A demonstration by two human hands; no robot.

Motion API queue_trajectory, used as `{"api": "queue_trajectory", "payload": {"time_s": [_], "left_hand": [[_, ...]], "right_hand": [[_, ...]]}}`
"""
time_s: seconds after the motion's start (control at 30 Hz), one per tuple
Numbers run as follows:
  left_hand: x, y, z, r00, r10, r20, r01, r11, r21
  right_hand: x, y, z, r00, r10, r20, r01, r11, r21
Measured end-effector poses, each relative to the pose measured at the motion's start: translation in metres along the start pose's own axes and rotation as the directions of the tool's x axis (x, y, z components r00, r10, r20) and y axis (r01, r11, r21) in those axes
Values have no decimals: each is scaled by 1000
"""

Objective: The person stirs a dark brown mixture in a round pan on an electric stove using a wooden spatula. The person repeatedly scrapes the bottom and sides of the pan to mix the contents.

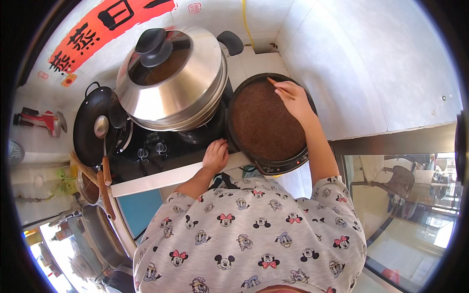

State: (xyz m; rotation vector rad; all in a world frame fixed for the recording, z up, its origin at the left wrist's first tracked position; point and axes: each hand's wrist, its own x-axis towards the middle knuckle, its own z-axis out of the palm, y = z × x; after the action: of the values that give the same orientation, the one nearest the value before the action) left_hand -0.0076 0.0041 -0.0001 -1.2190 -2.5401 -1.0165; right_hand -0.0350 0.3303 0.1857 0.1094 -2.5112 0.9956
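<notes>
My right hand (292, 98) grips a thin reddish-brown stick-like tool (272, 81), possibly wooden. Its tip meets the far rim of a round black electric baking pan (262, 161). A dark brown, grainy, flat cake-like layer (269, 119) fills that pan. Small red lights glow on the pan's near control strip. My left hand (216, 155) rests, fingers extended and holding nothing, on the front edge of the black glass hob (128, 164). It lies just left of the baking pan and below a large stainless-steel steamer (172, 99) with a domed, glass-topped lid.
A black wok (86, 128) sits at the left of the hob. A metal ladle (101, 127) with a wooden handle lies across it. A tiled wall (351, 66) rises close on the right. At lower left is a sink (100, 230).
</notes>
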Motion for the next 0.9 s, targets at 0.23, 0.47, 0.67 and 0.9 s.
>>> {"api": "queue_trajectory", "payload": {"time_s": [0.23, 0.47, 0.67, 0.9], "left_hand": [[-3, -2, 1, 1000, -6, 21, 6, 1000, 22], [-3, -7, 5, 1000, -8, 29, 7, 1000, 28], [-3, -12, 8, 1000, -5, 15, 5, 999, 33], [-3, -15, 10, 999, -30, 37, 26, 996, 88]], "right_hand": [[12, -18, 37, 949, -164, 270, 146, 986, 84], [-13, -39, 34, 859, -399, 320, 330, 910, 251], [-44, -48, -5, 831, -333, 446, 281, 942, 181], [-98, -59, -71, 959, -106, 261, 57, 980, 189]]}}
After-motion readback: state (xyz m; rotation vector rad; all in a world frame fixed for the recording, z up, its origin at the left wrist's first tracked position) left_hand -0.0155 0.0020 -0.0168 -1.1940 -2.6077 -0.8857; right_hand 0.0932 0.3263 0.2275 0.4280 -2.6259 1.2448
